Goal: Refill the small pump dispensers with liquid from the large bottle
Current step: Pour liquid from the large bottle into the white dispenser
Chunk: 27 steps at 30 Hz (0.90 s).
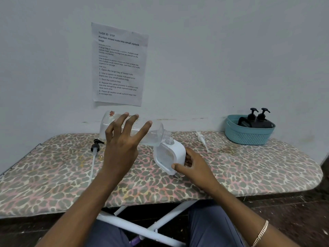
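Large bottle (153, 132), clear, lies almost level in the air over the far middle of the leopard-print table (249, 166). Its long axis runs left to right, with the base left and the open neck pointing right and slightly down. Its mouth meets the open neck of a small white dispenser (169, 155), tilted on the table. The left hand (121, 145) holds the bottle, fingers spread across it, thumb hidden. The right hand (195, 166) grasps the dispenser's near right side.

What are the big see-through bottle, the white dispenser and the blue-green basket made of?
The large bottle looks like clear, glossy plastic: you can see straight through it. The white dispenser seems to be smooth, opaque moulded plastic, with rounded corners. The basket appears to be matte teal plastic, moulded in a woven-look lattice, though I cannot be sure.
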{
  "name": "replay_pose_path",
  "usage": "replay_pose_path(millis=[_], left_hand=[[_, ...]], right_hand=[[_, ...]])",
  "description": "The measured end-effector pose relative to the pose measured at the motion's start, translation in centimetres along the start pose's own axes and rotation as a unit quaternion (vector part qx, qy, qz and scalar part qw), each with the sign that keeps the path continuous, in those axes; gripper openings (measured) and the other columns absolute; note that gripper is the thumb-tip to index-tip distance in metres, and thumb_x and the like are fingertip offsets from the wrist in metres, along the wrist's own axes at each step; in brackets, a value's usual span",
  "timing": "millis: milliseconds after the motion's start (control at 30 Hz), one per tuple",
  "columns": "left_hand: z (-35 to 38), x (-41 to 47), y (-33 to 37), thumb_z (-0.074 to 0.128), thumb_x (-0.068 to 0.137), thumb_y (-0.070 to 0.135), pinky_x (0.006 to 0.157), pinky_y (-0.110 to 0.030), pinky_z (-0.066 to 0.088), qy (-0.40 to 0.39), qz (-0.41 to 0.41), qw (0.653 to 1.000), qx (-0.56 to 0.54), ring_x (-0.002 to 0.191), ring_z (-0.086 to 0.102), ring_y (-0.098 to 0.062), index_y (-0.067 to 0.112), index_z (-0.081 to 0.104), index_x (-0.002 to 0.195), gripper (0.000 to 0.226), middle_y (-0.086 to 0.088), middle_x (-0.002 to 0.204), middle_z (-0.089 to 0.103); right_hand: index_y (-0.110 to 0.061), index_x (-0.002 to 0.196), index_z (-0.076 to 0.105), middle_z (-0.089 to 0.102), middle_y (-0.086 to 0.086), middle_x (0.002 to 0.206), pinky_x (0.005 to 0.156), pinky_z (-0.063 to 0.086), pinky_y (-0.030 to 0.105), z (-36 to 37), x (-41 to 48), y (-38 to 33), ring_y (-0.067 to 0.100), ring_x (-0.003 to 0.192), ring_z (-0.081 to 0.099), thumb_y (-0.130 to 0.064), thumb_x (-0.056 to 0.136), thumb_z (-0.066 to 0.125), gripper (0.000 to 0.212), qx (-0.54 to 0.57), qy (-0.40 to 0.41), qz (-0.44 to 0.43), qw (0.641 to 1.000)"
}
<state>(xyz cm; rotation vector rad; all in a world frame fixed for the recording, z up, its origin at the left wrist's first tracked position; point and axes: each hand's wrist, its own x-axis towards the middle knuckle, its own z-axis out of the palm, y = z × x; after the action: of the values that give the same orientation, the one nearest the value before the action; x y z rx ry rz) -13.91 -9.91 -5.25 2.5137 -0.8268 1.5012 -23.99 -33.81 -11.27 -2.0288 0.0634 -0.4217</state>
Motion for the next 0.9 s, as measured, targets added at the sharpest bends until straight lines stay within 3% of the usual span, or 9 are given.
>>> replay_pose_path(millis=[367,900], left_hand=[[-0.18,0.12,0.05,0.064,0.064,-0.022,0.109,-0.049,0.028,0.001,0.001,1.000,0.007,0.145,0.041,-0.037,0.029,0.063,0.143,0.095,-0.012,0.149,0.057],[-0.28,0.18,0.05,0.062,0.065,-0.020,0.110,-0.048,0.027,0.017,0.012,1.000,0.010,0.145,0.040,-0.035,0.031,0.063,0.143,0.093,-0.011,0.149,0.057]], right_hand=[[-0.038,0.142,0.056,0.068,-0.018,0.131,0.102,0.057,0.036,0.11,0.09,0.23,0.002,0.119,0.065,-0.042,0.083,0.084,0.066,0.005,-0.003,0.000,1.000],[-0.034,0.142,0.056,0.068,-0.020,0.130,0.092,0.053,0.019,0.05,0.04,0.05,-0.003,0.116,0.065,-0.031,0.086,0.084,0.062,0.005,-0.004,-0.003,1.000]])
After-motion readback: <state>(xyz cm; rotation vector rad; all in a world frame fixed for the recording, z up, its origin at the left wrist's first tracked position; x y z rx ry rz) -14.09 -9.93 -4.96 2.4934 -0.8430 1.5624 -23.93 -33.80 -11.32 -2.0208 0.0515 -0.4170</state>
